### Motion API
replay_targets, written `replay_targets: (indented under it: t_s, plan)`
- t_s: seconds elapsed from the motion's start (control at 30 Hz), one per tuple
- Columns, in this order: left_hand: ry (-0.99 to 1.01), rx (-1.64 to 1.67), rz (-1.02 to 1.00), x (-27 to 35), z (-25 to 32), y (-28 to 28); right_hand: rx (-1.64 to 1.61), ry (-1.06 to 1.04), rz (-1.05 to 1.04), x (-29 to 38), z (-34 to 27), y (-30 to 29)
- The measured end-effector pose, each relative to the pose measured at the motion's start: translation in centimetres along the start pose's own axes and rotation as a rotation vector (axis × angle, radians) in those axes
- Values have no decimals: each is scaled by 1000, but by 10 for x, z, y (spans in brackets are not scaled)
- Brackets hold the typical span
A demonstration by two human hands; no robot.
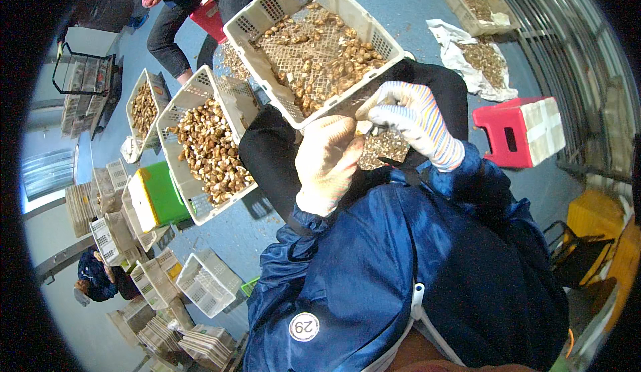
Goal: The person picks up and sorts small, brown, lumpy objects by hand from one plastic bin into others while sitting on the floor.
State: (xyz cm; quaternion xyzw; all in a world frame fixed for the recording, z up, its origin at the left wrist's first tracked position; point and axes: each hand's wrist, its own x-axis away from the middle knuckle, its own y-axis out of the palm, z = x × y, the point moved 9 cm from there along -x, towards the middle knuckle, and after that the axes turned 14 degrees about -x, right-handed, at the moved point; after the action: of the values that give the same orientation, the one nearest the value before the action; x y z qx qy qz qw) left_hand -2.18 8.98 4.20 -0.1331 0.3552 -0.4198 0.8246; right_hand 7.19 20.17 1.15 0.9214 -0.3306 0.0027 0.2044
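My left hand (328,159), in a pale knit glove, is curled with its fingertips close to my right hand. Whatever it may hold is hidden by its fingers. My right hand (418,119), in a striped glove, pinches a small pale mushroom piece (364,127) at its fingertips. Just beyond both hands, a white plastic crate (311,123) stands tilted near my knees, with brown mushrooms (350,64) scattered over its mesh bottom. Beneath my hands lies a heap of small trimmings (383,149). Beside my left knee, another white crate (200,216) holds many brown-and-white mushrooms (210,151).
A red plastic stool (518,131) stands to the right, near a white sack (445,36) with trimmings. A green stool (163,194) and stacked crates (107,239) are at left. A seated person (173,31) works opposite; a cart (85,91) stands far left.
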Motion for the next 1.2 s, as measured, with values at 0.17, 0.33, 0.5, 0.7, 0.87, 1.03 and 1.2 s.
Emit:
replay_targets:
  t_s: [0.17,0.33,0.5,0.7,0.87,1.03,1.2]
  plan:
    - [30,-89,-98,-5,3,6,-82,-26,20,6,-11,11]
    - [217,-259,2,-19,26,2,54,-58,2,6,-9,10]
    - [345,-307,39,-14,30,3,-132,1,34,1,10,-10]
    - [474,-330,-6,-6,29,1,77,16,-105,-3,0,10]
    - [456,-512,281,-27,28,-79,-13,167,25,-7,27,-28]
    - [-164,-809,507,-33,-59,-199,434,-16,-32,-13,26,-50]
    - [-161,-401,43,-100,-79,-87,209,112,55,-42,53,-86]
